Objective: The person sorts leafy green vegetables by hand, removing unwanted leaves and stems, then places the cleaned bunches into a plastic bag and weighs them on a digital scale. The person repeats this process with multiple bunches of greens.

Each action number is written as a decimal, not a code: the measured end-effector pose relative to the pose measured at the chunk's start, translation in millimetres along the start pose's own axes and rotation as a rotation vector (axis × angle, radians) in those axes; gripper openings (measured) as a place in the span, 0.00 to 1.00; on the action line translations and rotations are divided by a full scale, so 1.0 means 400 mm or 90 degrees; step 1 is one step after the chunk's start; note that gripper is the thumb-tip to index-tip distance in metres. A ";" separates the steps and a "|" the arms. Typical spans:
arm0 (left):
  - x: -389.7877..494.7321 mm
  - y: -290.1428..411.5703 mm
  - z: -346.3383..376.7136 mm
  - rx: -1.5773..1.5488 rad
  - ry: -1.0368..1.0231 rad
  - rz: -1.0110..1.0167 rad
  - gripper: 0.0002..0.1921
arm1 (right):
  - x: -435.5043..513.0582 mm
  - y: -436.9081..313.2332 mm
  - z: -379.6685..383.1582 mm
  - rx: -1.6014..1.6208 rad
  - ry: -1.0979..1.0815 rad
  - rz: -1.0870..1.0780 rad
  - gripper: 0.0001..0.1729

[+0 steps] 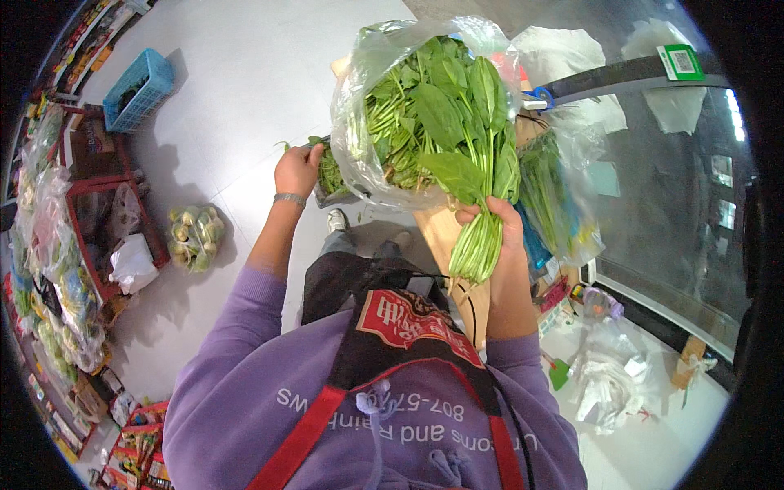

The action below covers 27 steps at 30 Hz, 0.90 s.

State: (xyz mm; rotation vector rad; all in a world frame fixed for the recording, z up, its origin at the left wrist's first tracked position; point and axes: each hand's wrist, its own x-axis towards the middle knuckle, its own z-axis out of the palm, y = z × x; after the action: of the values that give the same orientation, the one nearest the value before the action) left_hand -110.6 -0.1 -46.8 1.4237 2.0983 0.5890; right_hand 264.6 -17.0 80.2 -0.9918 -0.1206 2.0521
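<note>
My right hand (505, 223) is closed around the stems of a bunch of leafy greens, like spinach (481, 239), whose leaves lie over the open mouth of a clear plastic bag (358, 141). More leafy greens (398, 122) fill that bag. My left hand (297, 170), with a metal bracelet or watch at the wrist, is left of the bag, thumb near the fingers, beside a dark container of greens (332, 174) low down. Whether it pinches a small sprig there is not plain. The bag stands at the far part of a wooden surface (444, 229).
Bagged long greens (545, 196) lie right of the bag, near blue-handled scissors (542, 98). A blue plastic basket (138, 92), a bag of round vegetables (197, 237) and red crates (113, 226) stand on the left floor. A glass pane (661, 202) borders the right.
</note>
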 end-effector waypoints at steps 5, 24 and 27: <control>-0.123 0.163 -0.001 -0.263 -0.083 0.076 0.18 | -0.018 -0.002 0.012 -0.065 -0.062 -0.062 0.29; -0.222 0.436 -0.070 -1.115 -0.498 -0.075 0.17 | 0.040 0.013 0.107 -0.177 -0.047 -0.102 0.24; -0.231 0.438 -0.086 -1.134 -0.478 -0.093 0.16 | 0.051 0.026 0.109 -0.123 -0.048 -0.132 0.23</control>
State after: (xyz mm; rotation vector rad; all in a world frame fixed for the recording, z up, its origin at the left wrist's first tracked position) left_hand 18.4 -27.2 105.1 0.2528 0.4756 1.1260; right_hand 221.2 1.9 93.5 -0.9739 -0.4496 1.9125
